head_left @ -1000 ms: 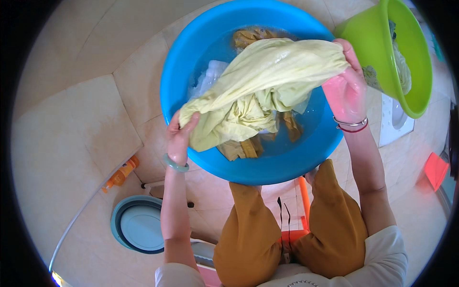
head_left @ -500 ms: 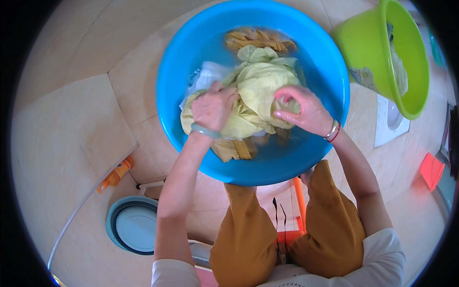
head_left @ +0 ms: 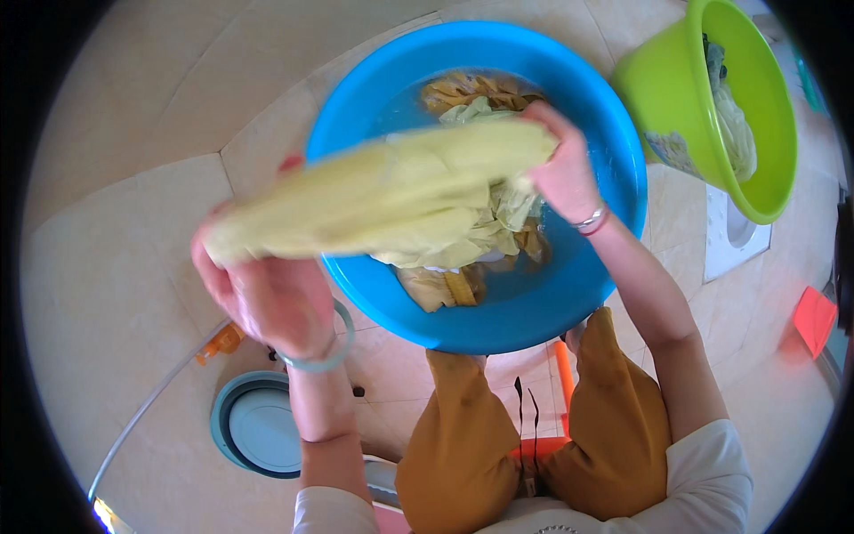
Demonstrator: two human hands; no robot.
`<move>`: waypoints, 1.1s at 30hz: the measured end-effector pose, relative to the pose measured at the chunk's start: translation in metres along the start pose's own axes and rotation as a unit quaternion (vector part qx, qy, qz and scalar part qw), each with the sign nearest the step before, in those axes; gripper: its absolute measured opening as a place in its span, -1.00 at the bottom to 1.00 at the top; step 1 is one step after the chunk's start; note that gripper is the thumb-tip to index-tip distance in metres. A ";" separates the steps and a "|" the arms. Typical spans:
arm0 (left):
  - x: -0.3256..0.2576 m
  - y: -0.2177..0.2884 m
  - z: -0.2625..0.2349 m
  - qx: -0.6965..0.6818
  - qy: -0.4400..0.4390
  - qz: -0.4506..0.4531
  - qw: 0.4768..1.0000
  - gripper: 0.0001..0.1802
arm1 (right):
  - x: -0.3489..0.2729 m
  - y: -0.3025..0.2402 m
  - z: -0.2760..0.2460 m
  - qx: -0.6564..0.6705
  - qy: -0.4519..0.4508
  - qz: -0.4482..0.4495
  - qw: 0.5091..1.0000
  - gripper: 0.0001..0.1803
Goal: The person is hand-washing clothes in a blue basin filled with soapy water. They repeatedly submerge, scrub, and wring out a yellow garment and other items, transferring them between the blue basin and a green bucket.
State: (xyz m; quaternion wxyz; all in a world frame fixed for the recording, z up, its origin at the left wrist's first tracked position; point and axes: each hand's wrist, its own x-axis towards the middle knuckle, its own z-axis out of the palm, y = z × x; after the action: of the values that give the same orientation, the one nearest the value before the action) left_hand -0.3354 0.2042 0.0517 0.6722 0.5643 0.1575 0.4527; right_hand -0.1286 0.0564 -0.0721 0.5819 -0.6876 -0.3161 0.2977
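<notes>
So from my end of the head camera I've got both hands on the same piece of laundry, a pale yellow cloth [head_left: 382, 191]. It's stretched between them at a slant, up above the big blue basin [head_left: 480, 336], with its left end sticking out past the rim over the tiled floor [head_left: 124, 240]. The left hand [head_left: 267, 298] is closed around that end, palm partly turned up to me, though it's pretty smeared with motion blur, so don't ask me about each finger. I can see a pale green bangle [head_left: 331, 358] on that wrist. My view of the right hand [head_left: 567, 173] is way cleaner: it's clamped on the other end, over the basin, with a silver bracelet [head_left: 587, 220] at the wrist. Below the stretched part, bunched folds sit down in the basin; I can't tell whether they're all one piece with it. There's bluish water [head_left: 578, 249] in there too, plus a brown garment [head_left: 480, 92] near the far side. Just beside the basin on the right I've got a tilted lime green tub [head_left: 656, 89] with some cloth inside, and lower left there's a grey-blue bowl [head_left: 221, 418] on the floor.
</notes>
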 end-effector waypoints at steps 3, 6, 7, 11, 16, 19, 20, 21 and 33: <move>-0.003 -0.028 -0.029 -0.176 0.098 -0.147 0.968 -0.47 | 0.002 -0.063 -0.008 0.283 0.082 0.034 0.955 -0.54; -0.007 -0.059 -0.002 -0.331 0.086 -0.265 0.902 -0.33 | 0.000 -0.092 -0.017 0.257 -0.025 -0.003 0.966 -0.27; -0.011 -0.069 0.008 -0.324 0.121 -0.308 0.886 -0.28 | 0.002 -0.095 -0.015 0.223 -0.054 -0.026 0.973 -0.22; -0.036 -0.120 0.007 -0.499 0.119 -0.392 0.764 -0.14 | -0.014 -0.052 0.036 -0.215 -0.188 -0.177 0.942 -0.28; -0.040 -0.131 0.028 -0.290 0.148 -0.489 0.809 -0.26 | -0.057 -0.047 0.060 -0.277 -0.264 -0.281 0.880 -0.65; -0.039 -0.139 0.020 -0.336 0.130 -0.484 0.798 -0.27 | -0.058 -0.051 0.075 -0.260 -0.268 -0.309 0.875 -0.75; -0.041 -0.151 0.009 -0.366 0.076 -0.472 0.799 -0.29 | -0.059 -0.051 0.082 -0.257 -0.234 -0.314 0.884 -0.80; -0.037 -0.152 0.006 -0.392 0.021 -0.457 0.798 -0.30 | -0.057 -0.051 0.086 -0.251 -0.210 -0.324 0.888 -0.82; -0.077 -0.182 0.025 -0.217 0.268 -0.472 0.812 -0.69 | 0.010 0.034 0.081 -0.293 -0.042 -0.118 0.948 -0.72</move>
State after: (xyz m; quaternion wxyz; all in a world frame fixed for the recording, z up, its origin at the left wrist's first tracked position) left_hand -0.2804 0.1362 -0.1277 0.8395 0.1166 0.4756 0.2354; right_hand -0.1823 0.1098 -0.1175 0.3722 -0.7723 -0.4926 0.1496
